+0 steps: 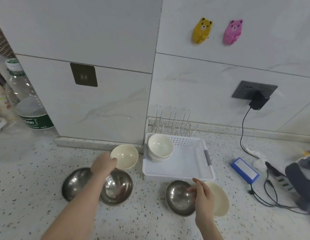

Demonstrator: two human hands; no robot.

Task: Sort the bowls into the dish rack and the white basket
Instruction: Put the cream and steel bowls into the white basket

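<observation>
The white basket (185, 163) is taken as the landmark. In its far left corner two cream bowls (160, 147) are nested, which suggests the cream ones are meant for the basket and the steel ones for the wire dish rack (171, 122) standing empty just behind it against the wall.

Just left of the basket, a cream bowl (125, 156) is held by its near rim in the left hand (103, 164), thumb over the edge and the bowl tilted toward the basket; it is judged to be on its way to the stack there. Whether it has left the counter cannot be told.

In front of the basket, a steel bowl (179, 197) is touched at its rim by the right hand (202, 196), fingers loosely curled; a firm grip cannot be confirmed. Another cream bowl (219, 199) lies tilted just behind that hand, to its right.

Two more steel bowls (97, 185), overlapping, are left on the counter in front and to the left of the basket, under the left forearm, still to be sorted.
</observation>
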